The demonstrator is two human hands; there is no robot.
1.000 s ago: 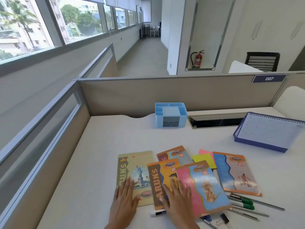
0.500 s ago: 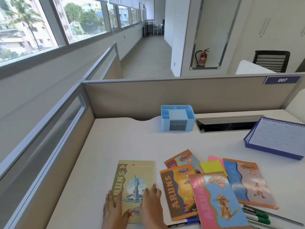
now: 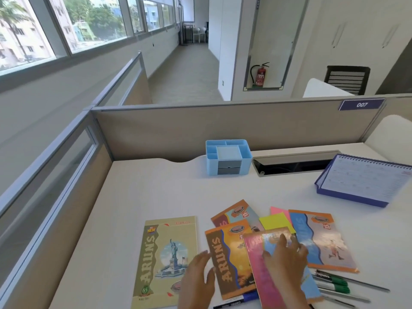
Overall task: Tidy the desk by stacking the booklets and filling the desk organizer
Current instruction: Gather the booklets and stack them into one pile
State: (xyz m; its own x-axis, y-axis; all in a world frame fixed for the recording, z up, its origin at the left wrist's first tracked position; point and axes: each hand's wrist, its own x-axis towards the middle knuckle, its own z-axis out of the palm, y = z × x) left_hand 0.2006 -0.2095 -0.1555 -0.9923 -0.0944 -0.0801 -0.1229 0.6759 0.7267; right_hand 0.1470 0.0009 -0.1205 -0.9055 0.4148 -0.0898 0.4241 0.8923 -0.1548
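Stacking booklets, likely: right grip [image 3: 287, 262] flat, released, on pink booklet [image 3: 260, 273]; left grip [image 3: 196, 282] released beside orange booklet [image 3: 231, 259]. Next: square pink onto orange.

The light-blue desk organizer [image 3: 228, 157] is standing upright, its top compartments open and its grey drawers facing forward. Well in front of it, to its left, an olive booklet [image 3: 165, 259] with a statue cover is lying flat and apart. In front of it, to its right, four booklets are lying fanned: a pink one [image 3: 258, 270] overlapping an orange one [image 3: 227, 257], a half-covered one [image 3: 236, 214] nearer the organizer, and a blue-and-orange one [image 3: 321, 239] farthest right.
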